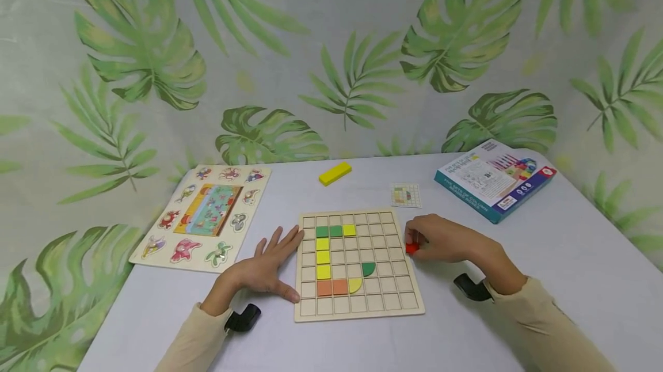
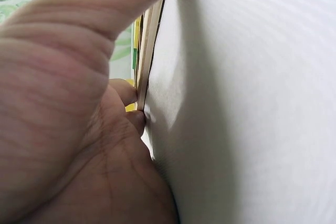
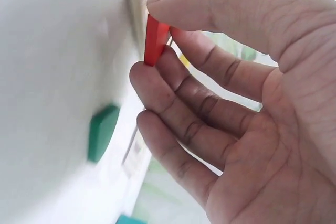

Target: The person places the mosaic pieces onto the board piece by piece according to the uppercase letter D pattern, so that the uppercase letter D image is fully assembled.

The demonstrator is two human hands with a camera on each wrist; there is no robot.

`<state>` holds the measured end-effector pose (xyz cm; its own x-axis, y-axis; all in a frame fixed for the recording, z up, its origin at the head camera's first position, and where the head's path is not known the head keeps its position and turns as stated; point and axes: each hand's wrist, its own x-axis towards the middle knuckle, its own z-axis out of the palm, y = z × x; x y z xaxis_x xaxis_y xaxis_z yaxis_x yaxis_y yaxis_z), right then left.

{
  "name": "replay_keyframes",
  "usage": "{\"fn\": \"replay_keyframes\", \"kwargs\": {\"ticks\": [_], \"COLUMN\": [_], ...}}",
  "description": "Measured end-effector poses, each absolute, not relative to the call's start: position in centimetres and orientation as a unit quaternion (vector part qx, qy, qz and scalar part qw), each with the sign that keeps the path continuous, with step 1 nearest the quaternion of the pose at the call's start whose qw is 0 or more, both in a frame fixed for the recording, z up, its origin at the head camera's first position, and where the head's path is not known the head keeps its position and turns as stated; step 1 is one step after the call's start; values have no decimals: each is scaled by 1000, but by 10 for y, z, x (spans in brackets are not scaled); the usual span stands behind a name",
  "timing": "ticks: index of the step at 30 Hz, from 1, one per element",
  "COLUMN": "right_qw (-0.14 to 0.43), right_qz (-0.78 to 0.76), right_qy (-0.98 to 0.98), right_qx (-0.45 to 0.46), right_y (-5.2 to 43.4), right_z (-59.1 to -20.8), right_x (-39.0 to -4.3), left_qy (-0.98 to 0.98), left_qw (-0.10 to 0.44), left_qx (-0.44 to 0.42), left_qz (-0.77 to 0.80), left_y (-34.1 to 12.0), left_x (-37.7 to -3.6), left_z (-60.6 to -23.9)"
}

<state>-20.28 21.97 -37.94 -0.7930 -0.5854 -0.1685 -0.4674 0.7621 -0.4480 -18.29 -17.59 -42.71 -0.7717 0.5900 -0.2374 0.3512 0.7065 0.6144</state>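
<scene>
Flat left hand [image 1: 264, 268] beside grid board [image 1: 357, 308], right hand [image 1: 440, 239] pinching half-hidden red piece [image 1: 411, 248] (shape unclear)

left hand [image 1: 264, 268] flat, right hand [image 1: 440, 239] pinching

A small red piece [image 3: 156, 40] sat pinched between the thumb and fingertips of the right hand [image 1: 440, 239], standing on edge just off the right rim of the wooden grid board [image 1: 357, 308]. The board lay flat between both hands, its left edge touched by the flat, spread left hand [image 1: 264, 265]. In its squares lay green, yellow and orange tiles and two quarter-round pieces, arranged nearer the left hand.
</scene>
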Motion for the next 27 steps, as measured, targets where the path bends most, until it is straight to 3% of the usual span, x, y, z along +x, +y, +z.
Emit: {"fn": "replay_keyframes", "kwargs": {"ticks": [27], "right_qw": [151], "right_qz": [-211], "right_qy": [894], "right_qx": [-366], "right_y": [156], "right_z": [-391], "right_x": [-208], "left_qy": [900], "left_qw": [218], "left_qx": [258], "left_qz": [275], "left_y": [-176], "left_x": [-183], "left_z": [-427]}}
